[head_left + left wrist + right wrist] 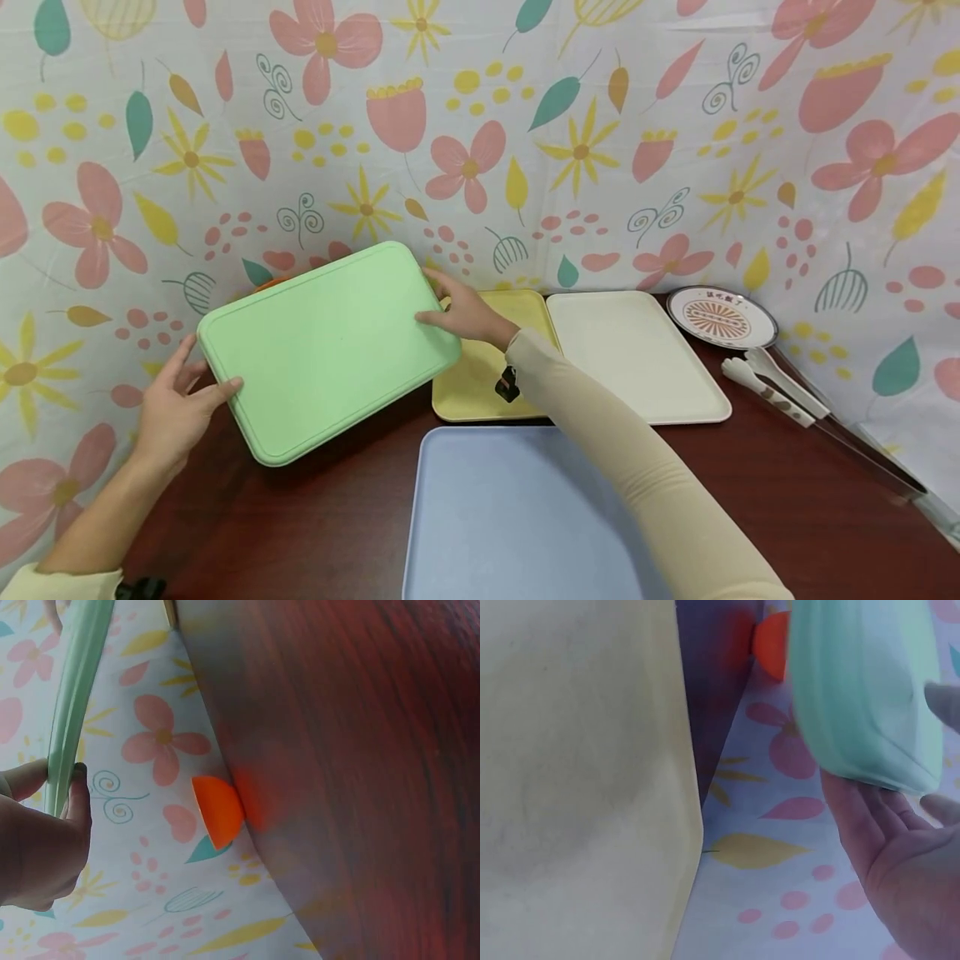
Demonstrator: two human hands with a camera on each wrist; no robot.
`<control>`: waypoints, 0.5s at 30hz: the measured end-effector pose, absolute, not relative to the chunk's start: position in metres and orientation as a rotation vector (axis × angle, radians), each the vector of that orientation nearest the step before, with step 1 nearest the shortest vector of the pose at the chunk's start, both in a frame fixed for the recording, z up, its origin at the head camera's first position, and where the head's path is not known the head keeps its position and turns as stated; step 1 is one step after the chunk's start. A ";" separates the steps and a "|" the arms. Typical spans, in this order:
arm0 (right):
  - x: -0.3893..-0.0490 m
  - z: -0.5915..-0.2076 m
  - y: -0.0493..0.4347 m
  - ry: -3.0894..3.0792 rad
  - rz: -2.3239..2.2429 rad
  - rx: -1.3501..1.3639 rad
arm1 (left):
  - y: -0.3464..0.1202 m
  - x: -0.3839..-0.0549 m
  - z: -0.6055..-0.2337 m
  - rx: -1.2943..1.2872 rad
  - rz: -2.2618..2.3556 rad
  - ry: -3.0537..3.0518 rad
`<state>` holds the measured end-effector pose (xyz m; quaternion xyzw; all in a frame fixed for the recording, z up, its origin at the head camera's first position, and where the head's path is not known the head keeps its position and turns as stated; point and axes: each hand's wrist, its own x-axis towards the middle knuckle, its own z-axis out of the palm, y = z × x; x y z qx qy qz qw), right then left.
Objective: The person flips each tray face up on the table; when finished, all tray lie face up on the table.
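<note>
Both hands hold a light green rectangular tray (330,350), tilted and raised above the dark table. My left hand (174,408) grips its left end, thumb on the upper face and fingers at the edge. At the opposite end my right hand (468,312) grips the tray, with the thumb over the face and other fingers tucked underneath. Behind the green tray, mostly hidden in the head view, an orange bowl (217,811) stands on the table by the patterned curtain.
A yellow tray (480,400) and a white tray (637,358) lie side by side at the back. In front is a blue tray (510,517), partly under the right sleeve. A patterned plate (722,317) and white-tipped tongs (787,392) lie at the right.
</note>
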<state>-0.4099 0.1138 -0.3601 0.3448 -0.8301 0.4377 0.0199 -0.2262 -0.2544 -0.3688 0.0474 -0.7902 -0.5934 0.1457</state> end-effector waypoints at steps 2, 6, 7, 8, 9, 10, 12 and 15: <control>-0.409 -0.359 0.114 -2.557 1.342 1.050 | -0.254 -0.226 -0.370 0.094 -1.770 -2.219; -0.406 -0.356 0.115 -2.526 1.322 1.049 | -0.253 -0.227 -0.371 0.010 -1.833 -2.140; -0.405 -0.356 0.116 -2.520 1.323 1.056 | -0.252 -0.227 -0.371 -0.001 -1.821 -2.139; -0.404 -0.355 0.116 -2.519 1.322 1.059 | -0.251 -0.227 -0.371 -0.012 -1.821 -2.128; -0.403 -0.355 0.116 -2.516 1.319 1.064 | -0.251 -0.227 -0.371 -0.026 -1.829 -2.114; -0.402 -0.354 0.116 -2.512 1.320 1.069 | -0.250 -0.227 -0.371 -0.039 -1.835 -2.099; -0.401 -0.353 0.117 -2.503 1.308 1.076 | -0.249 -0.228 -0.370 -0.069 -1.865 -2.052; -0.400 -0.350 0.117 -2.466 1.323 1.081 | -0.247 -0.228 -0.367 -0.088 -1.904 -1.996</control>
